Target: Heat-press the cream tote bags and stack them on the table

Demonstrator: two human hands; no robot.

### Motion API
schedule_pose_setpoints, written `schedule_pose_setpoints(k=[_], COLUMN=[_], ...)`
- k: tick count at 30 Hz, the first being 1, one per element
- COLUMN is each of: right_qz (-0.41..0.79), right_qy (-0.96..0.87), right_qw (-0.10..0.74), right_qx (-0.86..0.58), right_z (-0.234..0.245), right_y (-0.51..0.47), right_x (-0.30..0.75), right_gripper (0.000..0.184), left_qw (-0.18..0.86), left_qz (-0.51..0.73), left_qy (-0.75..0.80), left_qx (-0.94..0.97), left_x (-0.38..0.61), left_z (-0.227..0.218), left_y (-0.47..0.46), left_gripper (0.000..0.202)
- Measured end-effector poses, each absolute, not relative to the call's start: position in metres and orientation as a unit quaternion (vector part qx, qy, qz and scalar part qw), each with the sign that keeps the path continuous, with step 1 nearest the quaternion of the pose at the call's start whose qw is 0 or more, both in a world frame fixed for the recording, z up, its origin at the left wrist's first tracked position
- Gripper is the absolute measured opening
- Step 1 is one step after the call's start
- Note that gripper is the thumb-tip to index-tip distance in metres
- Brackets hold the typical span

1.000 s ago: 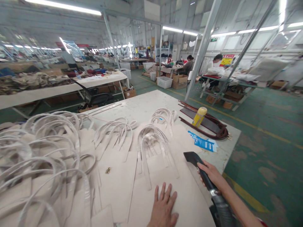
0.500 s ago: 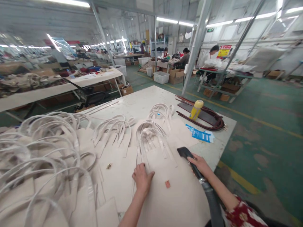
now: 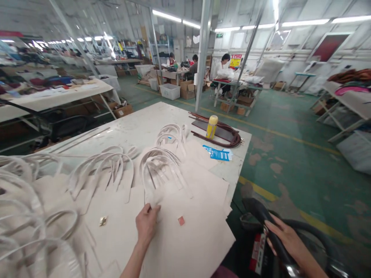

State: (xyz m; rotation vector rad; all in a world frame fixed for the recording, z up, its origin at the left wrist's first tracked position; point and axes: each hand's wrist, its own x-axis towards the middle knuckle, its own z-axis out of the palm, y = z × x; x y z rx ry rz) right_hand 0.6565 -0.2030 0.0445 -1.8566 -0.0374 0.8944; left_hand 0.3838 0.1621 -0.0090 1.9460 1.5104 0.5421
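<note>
Large workshop, strip lights overhead, green painted floor (image 3: 290,162) worn in patches. People sit at benches far back (image 3: 223,61). Near ground: a long white table (image 3: 139,123) covered at its near end with flat cream bag pieces.

Left hand (image 3: 147,226) rests on the top cream bag panel (image 3: 197,239). Its fingers (image 3: 151,210) are closed in a pinch on the panel's upper edge, right at the foot of the looped handles (image 3: 162,166). The handles arch away from the fingertips toward the far end of the table. A small reddish tag (image 3: 181,221) sits on the panel just to the right of the fingers. A brass clasp (image 3: 102,221) lies on the neighbouring piece, off to their left.

Right hand (image 3: 285,241) is off the table, past its right edge and over the floor. Its fingers (image 3: 272,235) are wrapped shut around the black vacuum nozzle (image 3: 257,208). The nozzle's long axis runs from its head, up and to the left of the fingers, down and right through the grip into the hose. The head points back toward the table but is clear of it, touching nothing on it.

So the panel lies to the left of the nozzle head, well apart from it. The left hand is the one on the panel.

Beyond the handles, at the far right corner of the table: a yellow bottle (image 3: 211,126) standing on dark brown straps (image 3: 224,139), and a blue packet (image 3: 218,153) just nearer.
</note>
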Motion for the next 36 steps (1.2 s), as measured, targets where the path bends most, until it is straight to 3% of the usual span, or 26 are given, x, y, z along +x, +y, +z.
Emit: schedule_pose_setpoints(k=[5, 9, 11, 15, 18, 20, 31, 36], right_qz=[0.425, 0.436, 0.445, 0.444, 0.426, 0.417, 0.363, 0.359], right_qy=[-0.024, -0.041, -0.041, -0.033, -0.025, -0.018, -0.055, -0.080], right_qw=[0.483, 0.516, 0.544, 0.559, 0.575, 0.580, 0.566, 0.559], right_qx=[-0.765, -0.736, -0.710, -0.700, -0.699, -0.700, -0.738, -0.743], right_z=[0.028, 0.024, 0.021, 0.014, 0.018, 0.024, 0.027, 0.037], right_y=[-0.239, -0.217, -0.201, -0.181, -0.171, -0.163, -0.067, -0.078], right_x=[0.615, 0.595, 0.591, 0.593, 0.601, 0.610, 0.718, 0.717], right_gripper=[0.075, 0.071, 0.071, 0.067, 0.065, 0.065, 0.054, 0.055], left_qw=[0.305, 0.248, 0.170, -0.002, 0.018, 0.021, 0.008, 0.004], left_qz=[0.266, 0.190, 0.158, 0.196, 0.136, 0.087, -0.009, -0.018], left_qy=[0.603, 0.624, 0.626, 0.490, 0.293, 0.249, 0.275, 0.299], left_qx=[0.688, 0.717, 0.744, 0.849, 0.946, 0.964, 0.961, 0.954], left_x=[0.378, 0.368, 0.368, 0.386, 0.409, 0.421, 0.433, 0.439], left_z=[-0.004, -0.004, -0.004, -0.008, -0.021, -0.030, -0.027, -0.030], left_y=[0.161, 0.170, 0.170, 0.134, 0.084, 0.058, 0.054, 0.063], left_gripper=[0.038, 0.035, 0.032, 0.051, 0.050, 0.053, 0.060, 0.063])
